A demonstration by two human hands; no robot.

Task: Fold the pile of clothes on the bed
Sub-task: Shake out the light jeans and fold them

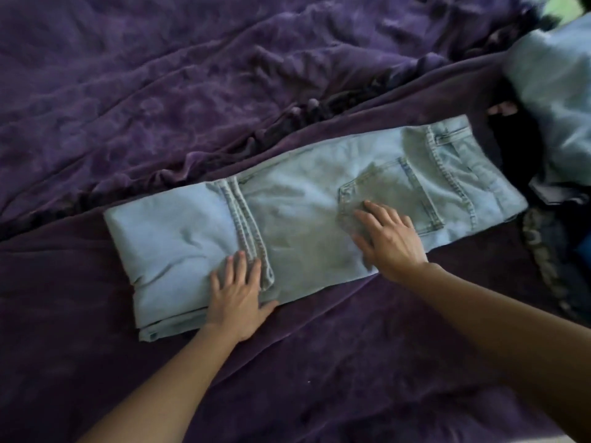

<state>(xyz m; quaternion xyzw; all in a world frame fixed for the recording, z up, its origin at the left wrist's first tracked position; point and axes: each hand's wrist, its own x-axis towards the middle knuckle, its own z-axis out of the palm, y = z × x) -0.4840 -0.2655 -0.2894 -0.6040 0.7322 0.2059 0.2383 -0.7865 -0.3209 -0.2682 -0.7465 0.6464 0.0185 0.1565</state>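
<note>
Head view, the only view I am working from.

- **Jeans**: pale blue denim, lying flat on the bed, across its purple cover. The long axis is running left to right, with the right end tilting away from me. The leg ends are lying doubled back over the left part, and the hems are crossing the cloth there. The waistband is pointing toward the bed's right edge.
- **Left hand**: lying flat on the doubled left part, just beside the hems, at the near long edge. The fingers are straight and pressing, grasping nothing.
- **Right hand**: lying flat over the lower corner of the back pocket. The fingers are spread and pressing, grasping nothing.
- **Pile of clothes**: sitting at the bed's right edge, just beyond the waistband, with a pale blue piece on top and darker pieces under it. I cannot tell what these garments are.

I am judging the jeans about half folded. The next fold should run along the long axis. The left hand is nearer the doubled end and the right hand is nearer the waistband, so either end could be brought over the middle.
</note>
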